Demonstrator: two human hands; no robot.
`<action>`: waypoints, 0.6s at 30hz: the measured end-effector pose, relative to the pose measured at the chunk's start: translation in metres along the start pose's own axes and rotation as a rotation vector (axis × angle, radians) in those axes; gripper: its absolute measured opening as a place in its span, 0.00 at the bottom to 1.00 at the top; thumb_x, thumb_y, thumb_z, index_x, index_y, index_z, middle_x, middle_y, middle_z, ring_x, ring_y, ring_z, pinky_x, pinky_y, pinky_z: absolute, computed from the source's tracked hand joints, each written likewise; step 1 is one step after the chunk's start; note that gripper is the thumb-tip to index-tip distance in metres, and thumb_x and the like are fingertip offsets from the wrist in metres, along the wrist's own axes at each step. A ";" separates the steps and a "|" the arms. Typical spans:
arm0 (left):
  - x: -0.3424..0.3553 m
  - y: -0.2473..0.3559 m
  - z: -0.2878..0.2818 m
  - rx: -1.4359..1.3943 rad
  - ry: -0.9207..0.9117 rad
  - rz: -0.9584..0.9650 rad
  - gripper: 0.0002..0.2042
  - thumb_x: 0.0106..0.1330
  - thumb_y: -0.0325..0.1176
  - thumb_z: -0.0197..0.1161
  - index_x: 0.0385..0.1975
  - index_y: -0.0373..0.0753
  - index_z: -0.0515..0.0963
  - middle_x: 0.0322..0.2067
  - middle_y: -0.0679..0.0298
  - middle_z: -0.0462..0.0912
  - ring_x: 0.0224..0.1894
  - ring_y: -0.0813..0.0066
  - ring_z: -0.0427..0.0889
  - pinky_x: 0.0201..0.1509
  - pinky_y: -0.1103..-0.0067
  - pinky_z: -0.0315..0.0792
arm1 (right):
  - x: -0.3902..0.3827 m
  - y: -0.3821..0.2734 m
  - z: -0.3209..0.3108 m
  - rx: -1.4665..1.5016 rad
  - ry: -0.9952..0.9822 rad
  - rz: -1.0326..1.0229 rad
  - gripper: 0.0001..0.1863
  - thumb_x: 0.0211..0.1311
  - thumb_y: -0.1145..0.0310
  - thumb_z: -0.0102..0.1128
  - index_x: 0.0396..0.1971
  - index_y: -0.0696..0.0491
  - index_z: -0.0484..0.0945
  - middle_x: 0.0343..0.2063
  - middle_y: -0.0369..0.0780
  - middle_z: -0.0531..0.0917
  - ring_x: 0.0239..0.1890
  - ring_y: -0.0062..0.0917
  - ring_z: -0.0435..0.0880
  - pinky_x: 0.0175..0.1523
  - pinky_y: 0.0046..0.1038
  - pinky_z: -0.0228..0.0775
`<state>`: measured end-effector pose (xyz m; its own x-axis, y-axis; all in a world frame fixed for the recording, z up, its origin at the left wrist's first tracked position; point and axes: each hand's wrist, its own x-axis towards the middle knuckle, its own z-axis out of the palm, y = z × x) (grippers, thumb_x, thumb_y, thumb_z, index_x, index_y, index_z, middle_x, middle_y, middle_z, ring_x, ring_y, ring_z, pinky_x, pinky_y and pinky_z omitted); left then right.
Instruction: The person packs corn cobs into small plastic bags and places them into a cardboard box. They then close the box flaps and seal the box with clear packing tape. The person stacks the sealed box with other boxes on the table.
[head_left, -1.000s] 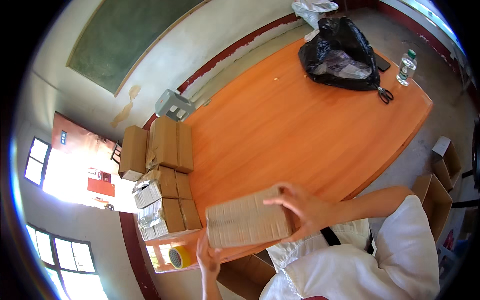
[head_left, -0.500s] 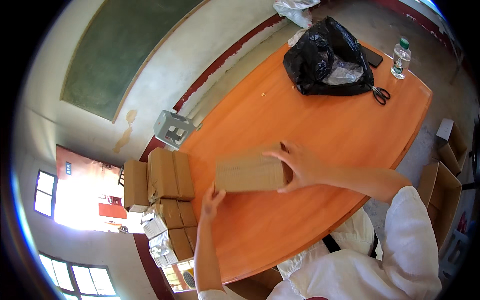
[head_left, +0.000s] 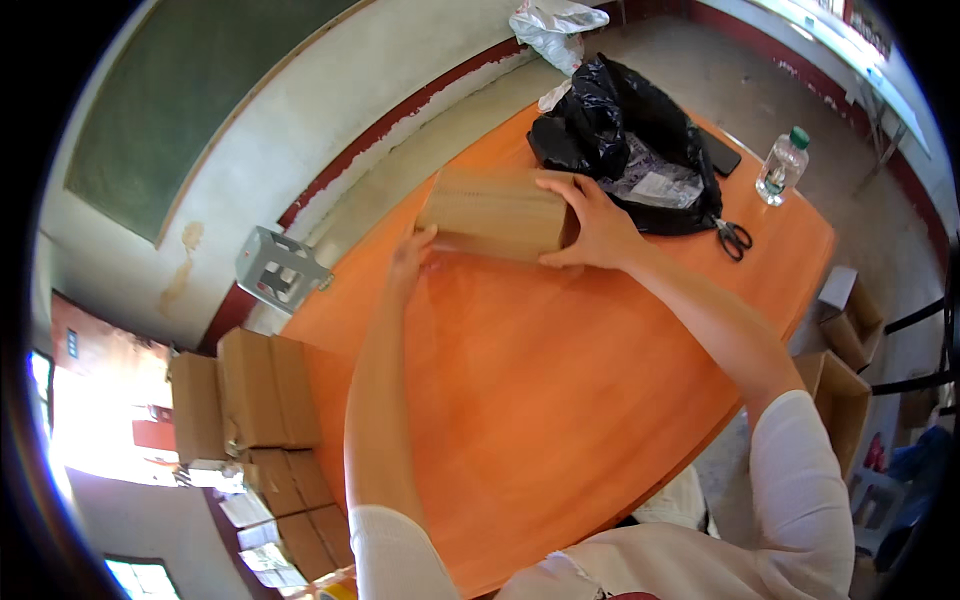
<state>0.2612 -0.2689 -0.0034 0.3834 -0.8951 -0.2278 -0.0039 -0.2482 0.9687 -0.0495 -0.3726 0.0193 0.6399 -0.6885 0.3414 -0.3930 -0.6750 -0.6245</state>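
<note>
A brown cardboard box (head_left: 490,215) is held between my two hands over the far side of the orange table (head_left: 520,380). My left hand (head_left: 408,262) grips its near left corner, with the thumb against the front face. At the other end, my right hand (head_left: 598,225) spans the right side, fingers over the top and thumb low. Whether the box rests on the table or hangs just above it I cannot tell. Right beside my right hand lies a black plastic bag (head_left: 665,130), its mouth gaping over clear plastic.
Scissors (head_left: 733,240), a dark phone (head_left: 718,153) and a green-capped bottle (head_left: 783,168) lie or stand at the table's right end. Several cardboard boxes (head_left: 265,390) are stacked at the left edge. A grey stool (head_left: 280,268) is by the wall; open cartons (head_left: 835,400) stand right.
Both hands have carried the cardboard box away from me, toward the far edge and the black bag. My arms are stretched out further, and the view has shifted.
</note>
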 end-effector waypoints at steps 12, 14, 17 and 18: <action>-0.109 0.078 -0.006 0.030 0.039 0.155 0.24 0.67 0.43 0.54 0.62 0.46 0.64 0.49 0.68 0.70 0.52 0.76 0.69 0.52 0.69 0.69 | -0.013 -0.063 -0.041 0.137 -0.016 -0.168 0.49 0.32 0.52 0.77 0.61 0.43 0.63 0.60 0.48 0.62 0.61 0.40 0.65 0.62 0.35 0.63; -0.158 0.085 -0.013 0.099 0.109 0.182 0.25 0.67 0.45 0.55 0.63 0.46 0.64 0.48 0.68 0.70 0.53 0.76 0.69 0.52 0.71 0.70 | -0.026 -0.075 -0.046 0.148 0.017 -0.303 0.49 0.33 0.52 0.77 0.62 0.43 0.63 0.60 0.49 0.62 0.62 0.41 0.65 0.62 0.36 0.62; -0.231 0.092 -0.006 0.171 0.155 0.161 0.23 0.69 0.40 0.52 0.63 0.45 0.63 0.49 0.74 0.71 0.53 0.81 0.69 0.51 0.74 0.70 | -0.058 -0.097 -0.046 0.184 0.009 -0.433 0.49 0.34 0.52 0.77 0.62 0.42 0.63 0.59 0.47 0.63 0.61 0.39 0.65 0.61 0.35 0.63; -0.245 0.086 -0.006 0.190 0.180 0.148 0.25 0.69 0.37 0.52 0.66 0.43 0.60 0.51 0.71 0.72 0.52 0.81 0.71 0.51 0.75 0.71 | -0.071 -0.102 -0.048 0.208 -0.018 -0.424 0.49 0.33 0.54 0.78 0.62 0.43 0.63 0.59 0.47 0.63 0.61 0.39 0.66 0.61 0.35 0.64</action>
<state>0.1728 -0.0684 0.1366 0.5234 -0.8507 -0.0477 -0.2386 -0.2001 0.9503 -0.0867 -0.2676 0.0923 0.7273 -0.3574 0.5859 0.0449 -0.8271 -0.5602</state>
